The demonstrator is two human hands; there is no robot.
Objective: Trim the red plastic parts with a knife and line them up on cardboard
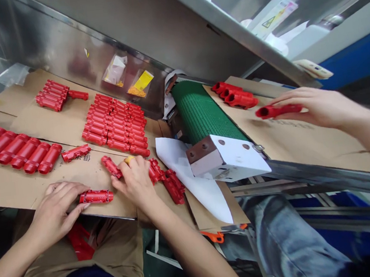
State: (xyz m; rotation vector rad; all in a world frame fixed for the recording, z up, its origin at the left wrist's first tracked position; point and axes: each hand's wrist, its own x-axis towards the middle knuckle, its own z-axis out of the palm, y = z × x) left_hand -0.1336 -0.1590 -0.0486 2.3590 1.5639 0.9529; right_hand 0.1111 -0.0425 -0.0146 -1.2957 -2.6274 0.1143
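Note:
My left hand (pixel 58 207) is closed at the fingertips on one end of a red plastic tube (pixel 96 196) with slots and dark outlines, lying level near the cardboard's front edge. To its right, my right hand (pixel 136 179), with a yellow band on one finger, pinches the end of a second red tube (pixel 110 165) that points up and left. Under and beyond that hand are more slotted red pieces (pixel 174 186), partly hidden by the fingers. A single red piece (pixel 76 152) lies on the cardboard above my left hand.
Rows of red tubes (pixel 117 123) lie on the cardboard (pixel 34 185), with a line of larger ones (pixel 17 149) at left. A green conveyor belt (pixel 202 110) ends at a white bracket (pixel 228 156). Beyond it, a co-worker's hand (pixel 320 106) holds a red tube (pixel 277 110).

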